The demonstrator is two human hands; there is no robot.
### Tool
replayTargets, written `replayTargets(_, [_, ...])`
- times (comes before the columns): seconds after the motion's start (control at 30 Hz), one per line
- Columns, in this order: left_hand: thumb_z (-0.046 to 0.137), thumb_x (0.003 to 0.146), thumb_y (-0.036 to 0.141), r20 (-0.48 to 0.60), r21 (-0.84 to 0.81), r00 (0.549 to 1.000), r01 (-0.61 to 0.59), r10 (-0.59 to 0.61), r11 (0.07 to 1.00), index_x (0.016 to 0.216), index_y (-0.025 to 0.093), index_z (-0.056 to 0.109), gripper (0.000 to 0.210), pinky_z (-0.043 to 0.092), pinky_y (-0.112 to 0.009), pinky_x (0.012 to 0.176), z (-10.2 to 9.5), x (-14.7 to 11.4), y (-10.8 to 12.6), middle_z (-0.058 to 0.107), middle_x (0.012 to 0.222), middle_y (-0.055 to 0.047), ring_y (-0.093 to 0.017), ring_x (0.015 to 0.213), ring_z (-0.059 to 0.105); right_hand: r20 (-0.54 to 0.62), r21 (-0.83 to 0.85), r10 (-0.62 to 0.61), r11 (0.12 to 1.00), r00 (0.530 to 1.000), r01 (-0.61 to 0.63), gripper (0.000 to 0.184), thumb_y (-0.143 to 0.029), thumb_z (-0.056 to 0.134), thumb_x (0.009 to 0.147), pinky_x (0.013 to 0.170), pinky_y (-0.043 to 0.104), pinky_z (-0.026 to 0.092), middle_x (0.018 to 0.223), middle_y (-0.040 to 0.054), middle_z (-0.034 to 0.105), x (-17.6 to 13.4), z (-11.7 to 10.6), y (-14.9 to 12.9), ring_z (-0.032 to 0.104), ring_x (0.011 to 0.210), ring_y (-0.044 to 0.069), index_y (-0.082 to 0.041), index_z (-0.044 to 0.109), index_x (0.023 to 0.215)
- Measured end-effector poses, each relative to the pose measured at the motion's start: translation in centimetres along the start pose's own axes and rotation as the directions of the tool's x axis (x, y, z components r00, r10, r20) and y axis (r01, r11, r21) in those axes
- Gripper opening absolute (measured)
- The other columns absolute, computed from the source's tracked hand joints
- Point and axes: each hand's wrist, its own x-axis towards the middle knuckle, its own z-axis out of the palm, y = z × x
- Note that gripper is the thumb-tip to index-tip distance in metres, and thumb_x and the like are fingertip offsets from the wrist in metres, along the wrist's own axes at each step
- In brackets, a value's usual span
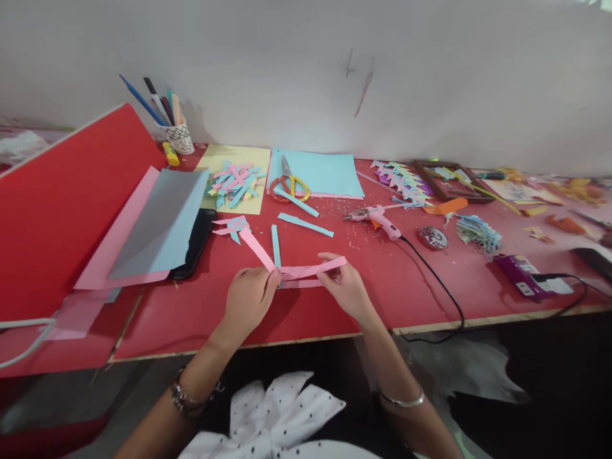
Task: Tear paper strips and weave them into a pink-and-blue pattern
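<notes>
- Pinched between thumb and fingers of the left hand [249, 298]: long, narrow pink paper strips [306, 273], spanning the gap between both hands, above the front of the work surface.
- Right hand [348, 290]: fingers curled about the strips' right end; whether they press together there, one cannot tell.
- Red tabletop [306, 319]: broad surface beneath both hands, bordered behind by a pale wall [268, 76].
- Large flat red board [71, 210]: slanting at the left.
- Light-blue rectangular paper sheet [329, 172]: near the wall.
- Pale-yellow paper sheet [253, 154]: beside it, bearing a heap of pink and light-blue cut strips [236, 182].
- Pink glue gun with black cord [382, 221]: beyond the right hand, nozzle leftward.
- Scissors with red and yellow handles [285, 167]: across the light-blue sheet's near left corner.
- Small woven piece of pink and light-blue paper [236, 224]: beyond the left hand, joined to a pink strip.
</notes>
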Motion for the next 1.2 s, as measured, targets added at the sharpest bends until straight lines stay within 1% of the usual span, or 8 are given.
replayTargets(0.13, [0.021, 0.088, 0.024, -0.001, 0.009, 1.0, 0.006, -0.006, 1.0, 0.066, 0.017, 0.06, 0.046, 0.043, -0.031, 0.065, 0.1, 0.0, 0.0, 0.065, 0.06, -0.005, -0.018, 0.058, 0.06, 0.05, -0.017, 0.029, 0.999, 0.998, -0.029, 0.022, -0.028, 0.049, 0.068, 0.067, 0.028, 0.046, 0.089, 0.0071, 0.065, 0.0, -0.1, -0.5, 0.06, 0.075, 0.015, -0.016, 0.059, 0.084])
replayTargets(0.23, [0.022, 0.088, 0.025, -0.007, -0.001, 1.0, 0.006, -0.006, 1.0, 0.069, 0.017, 0.062, 0.045, 0.043, -0.031, 0.066, 0.3, 0.0, -0.1, 0.066, 0.063, -0.006, -0.019, 0.06, 0.061, 0.127, 0.016, 0.012, 1.0, 0.992, -0.014, 0.022, -0.027, 0.05, 0.069, 0.069, 0.028, 0.047, 0.088, 0.0063, 0.066, 0.0, 0.3, -1.1, 0.061, 0.078, 0.015, -0.016, 0.06, 0.085])
replayTargets(0.43, [0.023, 0.088, 0.025, -0.051, -0.04, 0.999, 0.007, -0.009, 0.999, 0.091, 0.018, 0.064, 0.042, 0.043, -0.032, 0.073, 0.8, -0.1, -0.4, 0.071, 0.085, -0.006, -0.019, 0.074, 0.064, 0.285, 0.187, -0.082, 0.982, 0.955, 0.029, 0.015, -0.025, 0.046, 0.074, 0.077, 0.029, 0.046, 0.094, 0.0063, 0.064, 0.6, 1.4, -2.0, 0.06, 0.086, 0.016, -0.017, 0.057, 0.079])
replayTargets(0.63, [0.026, 0.084, 0.022, -0.033, 0.069, 0.999, 0.019, -0.017, 0.997, 0.068, 0.015, 0.064, 0.043, 0.042, -0.032, 0.07, 0.6, 0.0, 0.0, 0.068, 0.063, -0.008, -0.019, 0.061, 0.062, 0.38, 0.127, -0.116, 0.989, 0.917, 0.073, 0.019, -0.023, 0.045, 0.078, 0.08, 0.031, 0.045, 0.092, 0.0055, 0.062, 1.1, 2.0, -2.9, 0.057, 0.085, 0.015, -0.017, 0.059, 0.09])
replayTargets(0.77, [0.032, 0.081, 0.029, -0.053, 0.098, 0.997, 0.053, -0.048, 0.994, 0.059, 0.015, 0.063, 0.041, 0.041, -0.034, 0.065, 0.5, 0.1, 0.3, 0.065, 0.056, -0.01, -0.022, 0.056, 0.061, 0.44, 0.133, -0.127, 0.988, 0.889, 0.076, 0.026, -0.015, 0.04, 0.08, 0.079, 0.029, 0.045, 0.09, 0.005, 0.06, 1.2, 2.6, -3.3, 0.055, 0.085, 0.013, -0.017, 0.059, 0.098])
replayTargets(0.9, [0.034, 0.081, 0.038, -0.088, 0.13, 0.994, 0.069, -0.058, 0.989, 0.06, 0.015, 0.064, 0.043, 0.04, -0.033, 0.064, 0.5, 0.2, 0.6, 0.061, 0.048, -0.007, -0.02, 0.051, 0.059, 0.468, 0.168, -0.117, 0.985, 0.876, 0.042, 0.031, -0.01, 0.034, 0.081, 0.077, 0.028, 0.047, 0.086, 0.0034, 0.057, 1.3, 2.9, -3.4, 0.055, 0.081, 0.011, -0.017, 0.058, 0.098])
replayTargets(1.07, [0.025, 0.084, 0.03, -0.101, 0.178, 0.993, 0.075, -0.058, 0.981, 0.055, 0.014, 0.064, 0.051, 0.038, -0.034, 0.065, 0.6, 0.3, 0.7, 0.059, 0.045, -0.008, -0.019, 0.045, 0.055, 0.458, 0.155, -0.146, 0.984, 0.877, 0.083, 0.031, -0.008, 0.031, 0.08, 0.079, 0.027, 0.045, 0.092, 0.0042, 0.059, 1.4, 2.7, -3.3, 0.056, 0.086, 0.011, -0.018, 0.056, 0.096])
replayTargets(1.2, [0.023, 0.084, 0.026, -0.101, 0.181, 0.994, 0.069, -0.051, 0.981, 0.055, 0.014, 0.065, 0.053, 0.038, -0.035, 0.07, 0.7, 0.3, 0.6, 0.06, 0.045, -0.009, -0.019, 0.045, 0.055, 0.365, 0.035, -0.166, 0.986, 0.916, 0.165, 0.027, -0.009, 0.035, 0.079, 0.078, 0.028, 0.044, 0.089, 0.0042, 0.06, 1.3, 2.4, -2.9, 0.056, 0.083, 0.012, -0.017, 0.055, 0.095])
